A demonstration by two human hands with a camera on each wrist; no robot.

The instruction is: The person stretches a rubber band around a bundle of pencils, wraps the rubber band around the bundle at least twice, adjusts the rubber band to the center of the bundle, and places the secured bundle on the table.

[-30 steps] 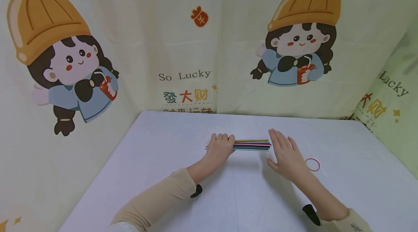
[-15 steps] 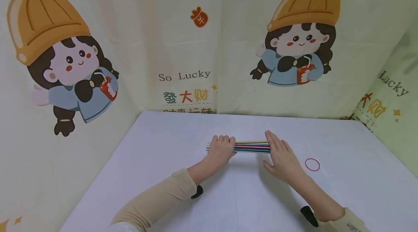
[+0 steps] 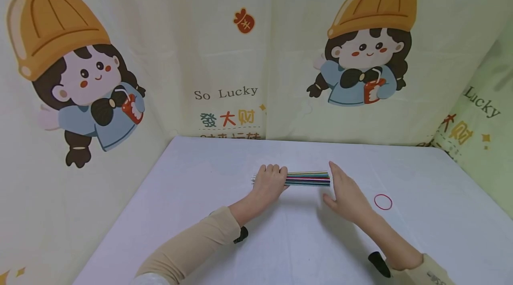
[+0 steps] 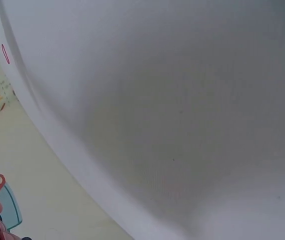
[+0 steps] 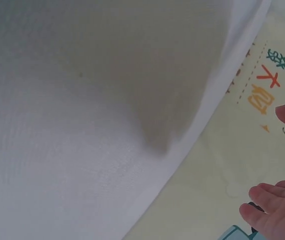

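On the white table [image 3: 200, 213], left hand [image 3: 269, 182] gripping coloured sticks [image 3: 307, 179], right hand [image 3: 348, 192] flat against their ends.

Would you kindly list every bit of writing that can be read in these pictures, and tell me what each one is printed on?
"So Lucky" on the back curtain.
"發大财" in green, red and yellow under it on the back curtain.
A further row of characters below that is cut off by the table: unreadable.
"Lucky" on the right-hand curtain, its start hidden by a fold; the characters beneath it are only partly readable.
One character on the red pouch: too small to read.
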